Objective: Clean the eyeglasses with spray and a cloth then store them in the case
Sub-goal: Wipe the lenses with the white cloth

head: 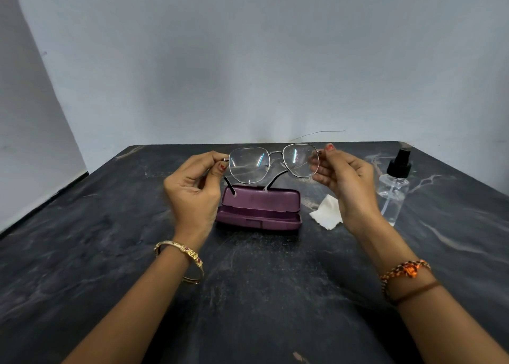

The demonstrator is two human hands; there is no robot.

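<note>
Both hands hold the eyeglasses (274, 162) up over the open case (259, 208). The left hand (192, 187) pinches one end, the right hand (341, 182) pinches the other. The glasses lie side to side, same as the case right below them.

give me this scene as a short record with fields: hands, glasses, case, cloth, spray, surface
hands: left hand pinches the left end of the frame, right hand pinches the right end
glasses: glasses held up above the case, temples unfolded and pointing down
case: purple case open on the table, nothing inside it
cloth: white cloth lying crumpled to the right of the case
spray: clear spray bottle with a black top, upright, right of the cloth
surface: dark marbled table
</note>
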